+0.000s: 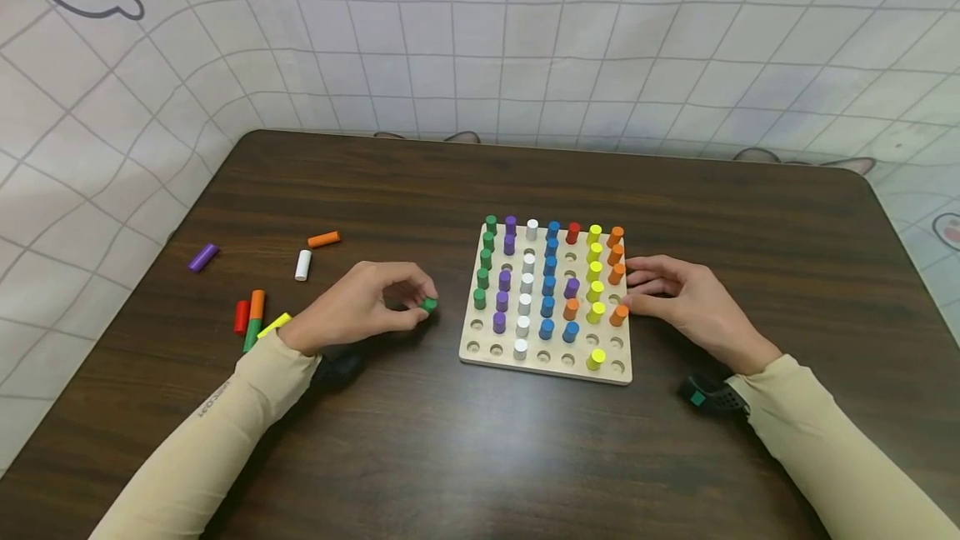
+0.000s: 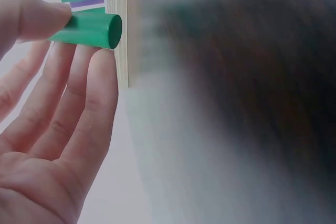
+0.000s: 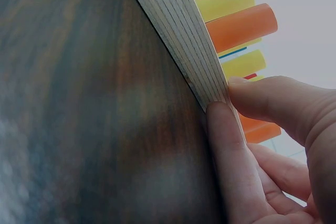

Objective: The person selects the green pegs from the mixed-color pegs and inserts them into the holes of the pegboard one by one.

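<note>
My left hand [image 1: 363, 302] pinches a short green peg [image 2: 86, 29] between thumb and fingertips, a little left of the wooden pegboard [image 1: 556, 366]. In the left wrist view the peg's round end sticks out past the fingers. The board bears columns of green, purple, white, blue, yellow and orange pegs, with some bare holes mostly toward its near side. A red peg [image 1: 573, 232] stands in the far row. At the board's right edge, my right hand [image 1: 693, 302] holds it, thumb at the top edge and a finger along the layered side.
Loose pegs lie at the table's left: purple [image 1: 203, 257], white [image 1: 303, 266], orange [image 1: 324, 239], red [image 1: 242, 317] and a yellow one [image 1: 274, 325] beside the left wrist. Another orange peg [image 1: 257, 304] meets a green one [image 1: 252, 335]. A grid-patterned cloth [image 1: 480, 48] hangs behind the table.
</note>
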The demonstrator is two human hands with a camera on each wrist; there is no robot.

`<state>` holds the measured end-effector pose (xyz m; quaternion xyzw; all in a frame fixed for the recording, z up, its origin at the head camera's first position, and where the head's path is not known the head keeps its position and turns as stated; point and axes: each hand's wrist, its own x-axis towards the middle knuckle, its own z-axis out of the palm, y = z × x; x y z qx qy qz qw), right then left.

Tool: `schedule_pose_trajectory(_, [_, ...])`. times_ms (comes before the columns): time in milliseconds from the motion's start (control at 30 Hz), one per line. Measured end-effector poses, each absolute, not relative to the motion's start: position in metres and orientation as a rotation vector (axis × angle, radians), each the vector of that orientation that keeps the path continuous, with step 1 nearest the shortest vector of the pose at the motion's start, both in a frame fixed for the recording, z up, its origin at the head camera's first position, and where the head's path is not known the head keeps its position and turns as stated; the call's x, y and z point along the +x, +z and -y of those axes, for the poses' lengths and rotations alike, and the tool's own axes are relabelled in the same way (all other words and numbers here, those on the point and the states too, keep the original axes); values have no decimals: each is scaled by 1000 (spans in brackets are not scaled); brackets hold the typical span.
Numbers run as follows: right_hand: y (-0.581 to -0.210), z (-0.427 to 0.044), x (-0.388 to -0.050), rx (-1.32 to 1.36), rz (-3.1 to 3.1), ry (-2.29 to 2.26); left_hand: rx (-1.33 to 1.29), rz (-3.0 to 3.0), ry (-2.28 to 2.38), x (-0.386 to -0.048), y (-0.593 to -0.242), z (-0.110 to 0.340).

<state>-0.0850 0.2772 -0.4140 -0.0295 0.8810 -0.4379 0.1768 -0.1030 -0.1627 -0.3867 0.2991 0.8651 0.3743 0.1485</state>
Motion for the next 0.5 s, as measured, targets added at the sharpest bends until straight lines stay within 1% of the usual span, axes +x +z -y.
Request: schedule_pose_trajectory(500, [-414, -277, -85, -87, -2490, -1251, 887, -2476, 1183, -104, -387, 147])
